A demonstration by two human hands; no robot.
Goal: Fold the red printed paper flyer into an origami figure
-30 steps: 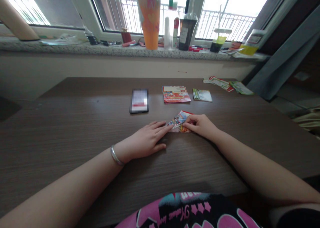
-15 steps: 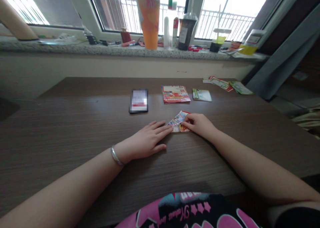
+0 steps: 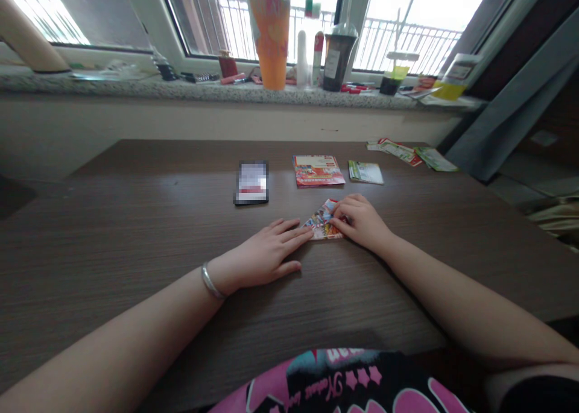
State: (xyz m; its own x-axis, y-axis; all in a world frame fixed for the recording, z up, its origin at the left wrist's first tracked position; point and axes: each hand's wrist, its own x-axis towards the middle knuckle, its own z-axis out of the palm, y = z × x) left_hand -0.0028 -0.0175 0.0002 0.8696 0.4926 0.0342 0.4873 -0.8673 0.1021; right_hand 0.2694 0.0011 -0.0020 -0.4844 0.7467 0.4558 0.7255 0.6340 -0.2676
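Observation:
A small folded piece of colourful printed paper (image 3: 321,225) lies on the brown wooden table (image 3: 136,220). My left hand (image 3: 266,255) rests flat beside it, fingers stretched out, with the fingertips touching the paper's left corner. My right hand (image 3: 359,222) lies over the paper's right part, fingers curled and pressed down on it. A silver bangle (image 3: 208,282) sits on my left wrist.
Farther back on the table lie a dark phone (image 3: 251,182), a red leaflet (image 3: 317,170), a green-white leaflet (image 3: 365,172) and more leaflets (image 3: 409,152) at the right. The windowsill (image 3: 136,88) holds an orange cup (image 3: 270,36), a dark drink cup (image 3: 337,56), bottles and small items.
My right hand has slid up and a little left across the folded paper, covering more of its top right. My left hand has stayed in place.

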